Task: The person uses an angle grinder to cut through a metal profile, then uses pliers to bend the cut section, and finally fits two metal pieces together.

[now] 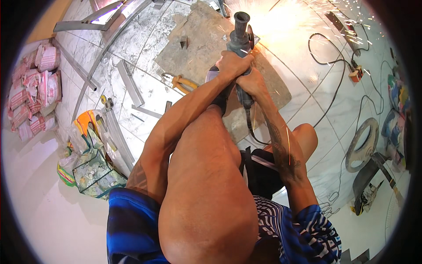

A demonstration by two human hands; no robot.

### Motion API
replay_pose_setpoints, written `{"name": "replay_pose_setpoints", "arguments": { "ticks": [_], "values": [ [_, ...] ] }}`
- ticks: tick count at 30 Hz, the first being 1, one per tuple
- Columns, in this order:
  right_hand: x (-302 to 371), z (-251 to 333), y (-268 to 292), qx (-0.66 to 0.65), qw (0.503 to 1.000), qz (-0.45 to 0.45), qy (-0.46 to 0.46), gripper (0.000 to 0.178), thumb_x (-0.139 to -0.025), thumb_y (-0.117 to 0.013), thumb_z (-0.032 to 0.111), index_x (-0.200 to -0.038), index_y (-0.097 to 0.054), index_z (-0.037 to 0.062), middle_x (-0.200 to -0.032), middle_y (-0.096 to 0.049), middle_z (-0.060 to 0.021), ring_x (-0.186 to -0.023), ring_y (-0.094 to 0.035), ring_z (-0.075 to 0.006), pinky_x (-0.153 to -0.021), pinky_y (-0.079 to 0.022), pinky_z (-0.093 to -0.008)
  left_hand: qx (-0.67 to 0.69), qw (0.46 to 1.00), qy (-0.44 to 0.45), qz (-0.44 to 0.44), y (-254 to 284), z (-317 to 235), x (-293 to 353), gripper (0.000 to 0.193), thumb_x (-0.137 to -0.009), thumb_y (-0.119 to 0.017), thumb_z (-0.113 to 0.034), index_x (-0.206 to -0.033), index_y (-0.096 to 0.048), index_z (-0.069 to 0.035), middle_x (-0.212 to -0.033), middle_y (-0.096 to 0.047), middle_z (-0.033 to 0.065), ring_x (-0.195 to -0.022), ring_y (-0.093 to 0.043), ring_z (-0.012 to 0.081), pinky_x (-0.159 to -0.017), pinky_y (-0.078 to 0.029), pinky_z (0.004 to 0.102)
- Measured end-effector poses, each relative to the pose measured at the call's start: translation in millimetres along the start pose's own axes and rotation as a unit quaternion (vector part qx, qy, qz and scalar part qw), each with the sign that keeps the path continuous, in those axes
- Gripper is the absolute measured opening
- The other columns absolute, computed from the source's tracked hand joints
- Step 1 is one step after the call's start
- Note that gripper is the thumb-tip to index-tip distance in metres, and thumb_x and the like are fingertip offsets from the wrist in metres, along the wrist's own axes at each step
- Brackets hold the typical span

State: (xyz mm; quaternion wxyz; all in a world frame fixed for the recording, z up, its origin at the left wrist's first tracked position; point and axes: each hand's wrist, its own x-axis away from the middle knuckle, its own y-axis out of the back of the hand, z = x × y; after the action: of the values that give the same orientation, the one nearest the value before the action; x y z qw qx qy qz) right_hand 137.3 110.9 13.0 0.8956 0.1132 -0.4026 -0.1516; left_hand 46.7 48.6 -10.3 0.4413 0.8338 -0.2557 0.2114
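Both of my hands are wrapped around a dark angle grinder (239, 43). My left hand (235, 66) grips it near the head, and my right hand (254, 83) closes on the body just behind. The side handle (241, 23) stands up free of my fingers. From the thin disc (251, 37) on the right, bright sparks (290, 26) spray to the far right. Beneath lies a worn grey-brown board (193, 33); the contact point is lost in glare. My shod foot (213, 74) is beside the grinder. Yellow-handled pliers (181, 83) lie left of it.
A power cord (249, 121) trails from the grinder. Metal bars (130, 83) lie to the left, near pink-and-white packages (47, 57) and a bag of debris (94, 171). On the right are an orange socket box (356, 74), looping cables and an oval ring (361, 145).
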Motion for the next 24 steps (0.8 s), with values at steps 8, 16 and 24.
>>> {"name": "replay_pose_setpoints", "arguments": {
  "ticks": [8,16,24],
  "values": [
    [-7.7,-15.6,4.3,-0.021,1.0,-0.003,0.013,0.025,-0.071,-0.068,0.01,-0.089,-0.068,-0.0076,-0.077,-0.07,-0.0157,-0.065,-0.068,-0.0229,-0.06,-0.053,-0.0351,-0.016,1.0,0.0,0.016,-2.6,-11.1,2.7,0.102,-0.07,-0.067,-0.057,-0.121,-0.042,0.027,-0.115,-0.06,0.035,-0.113,-0.06,0.0436,-0.104,-0.04,0.0433],
    [-4.5,-14.4,16.8,0.009,0.999,-0.029,0.039,0.032,-0.068,-0.068,0.011,-0.096,-0.069,-0.0059,-0.081,-0.071,-0.016,-0.07,-0.069,-0.0238,-0.063,-0.053,-0.0367,0.006,1.0,-0.007,0.021,-9.0,-19.6,2.5,0.098,-0.067,-0.07,-0.059,-0.12,-0.051,0.021,-0.123,-0.056,0.0338,-0.118,-0.057,0.0423,-0.105,-0.04,0.0442],
    [-13.6,-28.8,16.5,0.035,0.998,-0.052,0.027,0.026,-0.07,-0.068,0.012,-0.089,-0.069,-0.0065,-0.076,-0.069,-0.014,-0.066,-0.066,-0.0215,-0.059,-0.051,-0.0352,-0.004,1.0,-0.01,0.02,-7.4,-28.7,6.1,0.101,-0.065,-0.071,-0.055,-0.123,-0.045,0.024,-0.119,-0.06,0.034,-0.114,-0.06,0.0431,-0.1,-0.047,0.0413]
  ]
}}
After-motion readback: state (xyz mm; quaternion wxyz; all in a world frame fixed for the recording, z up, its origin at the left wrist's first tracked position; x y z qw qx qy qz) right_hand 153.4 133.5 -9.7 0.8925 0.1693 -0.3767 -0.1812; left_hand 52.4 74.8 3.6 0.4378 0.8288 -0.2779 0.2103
